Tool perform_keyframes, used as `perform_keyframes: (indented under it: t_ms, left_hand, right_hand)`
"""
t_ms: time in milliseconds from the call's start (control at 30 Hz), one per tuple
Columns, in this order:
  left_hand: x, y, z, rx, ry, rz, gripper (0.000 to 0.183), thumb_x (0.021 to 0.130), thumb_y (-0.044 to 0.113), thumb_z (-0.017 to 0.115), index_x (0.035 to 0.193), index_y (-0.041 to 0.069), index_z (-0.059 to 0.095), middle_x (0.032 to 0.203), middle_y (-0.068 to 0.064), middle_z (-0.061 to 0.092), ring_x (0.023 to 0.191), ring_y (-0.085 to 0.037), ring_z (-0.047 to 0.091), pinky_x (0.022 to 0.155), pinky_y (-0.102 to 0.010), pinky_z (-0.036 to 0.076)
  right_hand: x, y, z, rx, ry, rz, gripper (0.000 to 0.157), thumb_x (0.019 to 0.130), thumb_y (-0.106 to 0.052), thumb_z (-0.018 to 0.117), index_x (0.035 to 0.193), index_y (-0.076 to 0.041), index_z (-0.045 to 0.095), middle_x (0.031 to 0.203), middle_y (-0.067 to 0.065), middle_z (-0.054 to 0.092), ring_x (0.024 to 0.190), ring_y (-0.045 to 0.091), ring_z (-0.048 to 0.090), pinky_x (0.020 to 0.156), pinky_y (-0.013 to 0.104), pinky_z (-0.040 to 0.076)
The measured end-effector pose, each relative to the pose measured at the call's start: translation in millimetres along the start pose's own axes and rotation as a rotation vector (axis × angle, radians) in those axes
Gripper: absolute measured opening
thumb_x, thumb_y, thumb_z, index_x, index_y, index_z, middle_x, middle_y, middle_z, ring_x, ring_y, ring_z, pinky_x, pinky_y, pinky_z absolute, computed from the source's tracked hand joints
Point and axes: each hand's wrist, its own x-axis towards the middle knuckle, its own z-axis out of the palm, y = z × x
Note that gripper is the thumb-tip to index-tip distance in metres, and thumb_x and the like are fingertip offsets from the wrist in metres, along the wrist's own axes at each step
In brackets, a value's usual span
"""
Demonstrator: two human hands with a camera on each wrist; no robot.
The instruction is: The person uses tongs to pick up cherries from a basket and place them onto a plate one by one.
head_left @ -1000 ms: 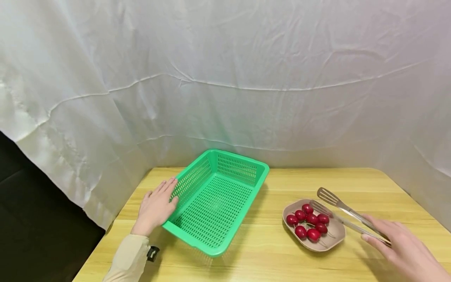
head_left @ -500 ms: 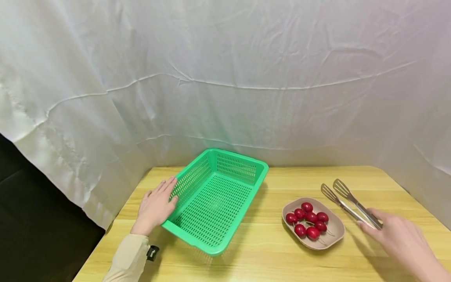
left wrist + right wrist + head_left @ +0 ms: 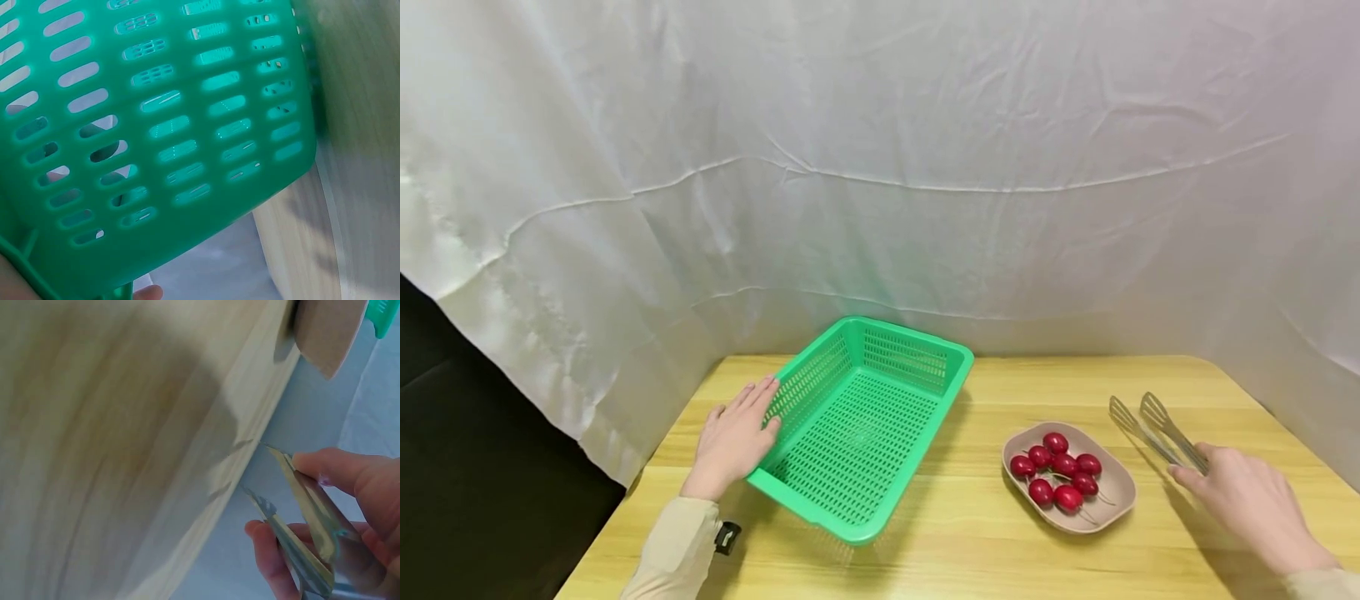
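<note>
At the left, my left hand (image 3: 733,437) holds the rim of a green perforated plastic basket (image 3: 904,358), thumb over its edge. Only bare holed walls and floor show inside it. In the left wrist view the basket's outer wall (image 3: 187,134) fills most of the picture, hiding nearly all of the hand. On the right, my right hand (image 3: 1251,500) grips slotted metal tongs (image 3: 1180,439), their two arms spread with nothing between them. The tongs point away, right of a pinkish-beige bowl (image 3: 1118,483) holding several red cherries (image 3: 1064,464) with stems.
Everything sits on a light wooden table (image 3: 985,575). A pale cloth curtain (image 3: 880,250) hangs behind the table and along its sides. Dark material (image 3: 475,467) shows at the far left, beyond the curtain. A small black strap piece (image 3: 726,537) is at the left cuff.
My right hand has carried the tongs rightward, from over the bowl to beside it, and lower. The cherries stay in the bowl. My left hand and the basket have not moved.
</note>
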Motion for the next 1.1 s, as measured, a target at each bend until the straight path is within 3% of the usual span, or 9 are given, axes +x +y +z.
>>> perform_keyframes:
  t_ms: [400, 767, 1000, 1100]
  left_hand:
    - [-1.7, 1.3, 1.3, 0.001, -0.006, -0.003, 0.058, 0.101, 0.027, 0.046, 0.154, 0.008, 0.031, 0.160, -0.009, 0.024, 0.145, -0.038, 0.022, 0.110, -0.069, 0.012]
    - [-1.7, -3.2, -0.3, -0.006, -0.019, -0.012, 0.059, 0.101, 0.028, 0.046, 0.155, 0.009, 0.030, 0.161, -0.008, 0.023, 0.145, -0.037, 0.021, 0.108, -0.072, 0.014]
    - [-0.5, -0.1, -3.6, -0.025, -0.032, -0.011, 0.059, 0.101, 0.026, 0.046, 0.155, 0.009, 0.029, 0.161, -0.009, 0.024, 0.146, -0.037, 0.021, 0.109, -0.071, 0.012]
    - [0.2, 1.3, -5.4, -0.034, -0.035, -0.009, 0.059, 0.101, 0.024, 0.046, 0.155, 0.008, 0.030, 0.160, -0.010, 0.025, 0.146, -0.037, 0.021, 0.110, -0.070, 0.011]
  right_hand:
    - [-1.5, -0.6, 9.0, 0.029, -0.033, 0.056, 0.033, 0.091, -0.040, 0.067, 0.078, -0.011, 0.060, 0.055, 0.000, 0.035, 0.049, 0.018, 0.035, 0.042, 0.032, 0.027]
    - [5.4, -5.6, 8.2, 0.043, -0.133, 0.090, 0.050, 0.087, -0.054, 0.067, 0.097, -0.006, 0.064, 0.065, 0.000, 0.051, 0.057, 0.023, 0.047, 0.042, 0.035, 0.034]
    - [6.3, -4.2, 8.8, 0.047, -0.182, 0.087, 0.046, 0.086, -0.053, 0.068, 0.092, -0.009, 0.058, 0.067, 0.000, 0.051, 0.059, 0.022, 0.047, 0.044, 0.035, 0.032]
    - [8.0, -2.7, 8.6, 0.052, -0.200, 0.086, 0.055, 0.085, -0.054, 0.068, 0.104, -0.003, 0.059, 0.073, 0.003, 0.055, 0.063, 0.023, 0.050, 0.045, 0.036, 0.034]
